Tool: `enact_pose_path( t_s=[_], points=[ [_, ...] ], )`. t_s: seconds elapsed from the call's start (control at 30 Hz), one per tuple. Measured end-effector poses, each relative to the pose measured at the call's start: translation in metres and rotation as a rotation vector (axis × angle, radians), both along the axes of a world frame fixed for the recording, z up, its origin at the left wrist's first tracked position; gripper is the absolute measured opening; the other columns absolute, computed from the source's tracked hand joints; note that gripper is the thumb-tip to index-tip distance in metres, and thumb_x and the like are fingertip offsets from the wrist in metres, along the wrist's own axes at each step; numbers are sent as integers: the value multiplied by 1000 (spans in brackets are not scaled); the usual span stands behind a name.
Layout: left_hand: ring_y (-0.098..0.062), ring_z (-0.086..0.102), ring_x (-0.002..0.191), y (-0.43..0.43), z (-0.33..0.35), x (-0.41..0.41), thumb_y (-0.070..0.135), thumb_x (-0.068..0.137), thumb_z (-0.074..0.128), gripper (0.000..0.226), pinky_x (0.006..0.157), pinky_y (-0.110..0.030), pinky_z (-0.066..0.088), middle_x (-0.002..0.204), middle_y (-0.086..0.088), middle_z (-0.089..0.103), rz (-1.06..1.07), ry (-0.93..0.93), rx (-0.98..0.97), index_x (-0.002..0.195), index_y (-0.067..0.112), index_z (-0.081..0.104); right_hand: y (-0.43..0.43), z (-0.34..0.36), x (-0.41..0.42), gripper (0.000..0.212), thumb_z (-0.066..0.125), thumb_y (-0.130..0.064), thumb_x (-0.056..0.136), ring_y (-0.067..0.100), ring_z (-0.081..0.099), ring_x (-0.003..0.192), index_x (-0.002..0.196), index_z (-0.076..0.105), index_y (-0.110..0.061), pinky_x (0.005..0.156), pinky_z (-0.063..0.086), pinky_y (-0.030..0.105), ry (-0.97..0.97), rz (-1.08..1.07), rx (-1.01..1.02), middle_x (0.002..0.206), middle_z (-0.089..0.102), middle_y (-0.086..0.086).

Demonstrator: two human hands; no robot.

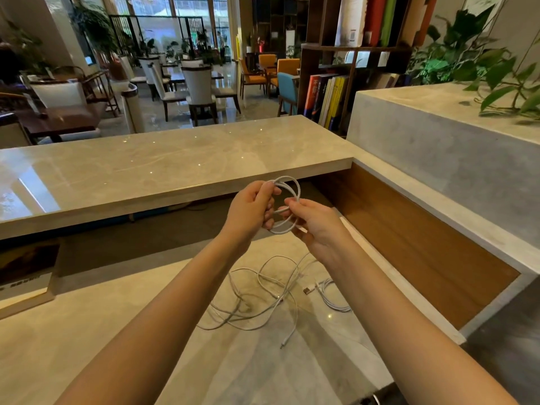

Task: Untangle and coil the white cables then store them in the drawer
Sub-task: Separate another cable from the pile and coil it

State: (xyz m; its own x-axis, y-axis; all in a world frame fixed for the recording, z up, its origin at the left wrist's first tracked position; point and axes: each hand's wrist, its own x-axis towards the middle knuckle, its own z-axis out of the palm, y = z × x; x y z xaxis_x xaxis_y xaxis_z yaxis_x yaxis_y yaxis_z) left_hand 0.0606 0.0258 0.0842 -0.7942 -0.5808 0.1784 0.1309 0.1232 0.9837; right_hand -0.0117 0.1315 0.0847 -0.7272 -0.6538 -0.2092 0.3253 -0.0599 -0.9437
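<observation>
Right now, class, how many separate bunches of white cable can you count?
3: a coil held by the left hand and right hand; a loose tangle on the lower counter; a small bundle right of it. The tangle may hide several cables.

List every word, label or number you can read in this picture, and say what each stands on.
None can be read for certain.
Orange book spine: pale characters, too blurred.
Framed card, lower left: a line of print, too blurred.
White roll on the shelf: small label, too small.
</observation>
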Motion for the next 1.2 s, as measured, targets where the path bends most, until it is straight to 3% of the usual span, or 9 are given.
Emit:
enact_pose_path(
  t_s=[0.23, 0.3, 0.43, 0.5, 0.63, 0.77, 0.93, 1.1, 1.2],
  points=[
    [-9, 43, 49, -17, -8, -2, 22, 99, 39, 29, 47, -22, 44, 62, 0, 45, 44, -153, 150, 104, 4, 61, 0, -5, -4, 16, 47, -14, 94, 11, 45, 65, 88, 61, -10, 73, 35, 29, -256, 163, -127, 60, 46, -2],
    [-9, 41, 50, -17, -10, -5, 22, 100, 38, 29, 45, -20, 41, 62, 0, 44, 102, -168, 161, 96, 6, 61, -1, -7, -2, 12, 54, -16, 92, 12, 45, 68, 81, 59, -13, 71, 36, 29, -48, 191, -14, 64, 48, -1],
    [-10, 37, 50, -16, -9, -9, 21, 101, 33, 29, 45, -21, 37, 61, 1, 40, 135, -87, 229, 83, 11, 54, -6, -12, -3, 15, 55, -18, 91, 13, 52, 80, 105, 58, -15, 68, 42, 25, 581, 79, 366, 97, 53, 2],
    [-10, 37, 51, -16, -10, -11, 21, 101, 31, 29, 47, -22, 37, 62, 1, 39, 158, -67, 203, 81, 12, 51, -7, -15, -7, 18, 53, -21, 93, 15, 56, 79, 108, 56, -13, 68, 47, 27, 743, 53, 484, 100, 54, 5],
    [-12, 39, 53, -22, -19, -17, 21, 100, 33, 29, 48, -25, 39, 63, -1, 42, 312, -109, -51, 78, 16, 52, -4, -14, -7, 18, 51, -16, 94, 14, 58, 54, 90, 64, -4, 57, 52, 25, 561, 107, 401, 66, 61, 6],
    [-11, 40, 54, -28, -22, -20, 20, 100, 34, 26, 48, -22, 41, 65, -1, 44, 266, -103, -7, 94, 10, 58, -3, -16, -3, 17, 54, -17, 93, 12, 62, 64, 81, 67, -13, 64, 54, 25, 524, -65, 272, 65, 64, 1],
    [-9, 41, 52, -44, -25, -14, 17, 99, 39, 28, 47, -20, 36, 65, 0, 48, 187, -171, 51, 108, 12, 64, 10, -5, -17, 15, 53, -8, 92, 8, 41, 39, 100, 64, -1, 41, 41, 21, -112, -54, -44, 46, 44, -3],
    [-9, 41, 52, -49, -27, -11, 13, 98, 40, 27, 45, -17, 38, 66, -1, 48, 103, -159, 163, 109, 8, 63, 21, -11, -34, 15, 51, -14, 95, 6, 25, 38, 97, 61, -3, 35, 21, 17, 91, 288, 159, 48, 33, -6],
    [-9, 42, 52, -55, -23, -11, 13, 98, 40, 26, 45, -18, 42, 67, -1, 49, 128, -75, 203, 111, 7, 63, 23, -17, -34, 19, 50, -16, 95, 9, 34, 48, 81, 60, -8, 47, 35, 19, -38, 362, 9, 50, 39, -4]
  ],
)
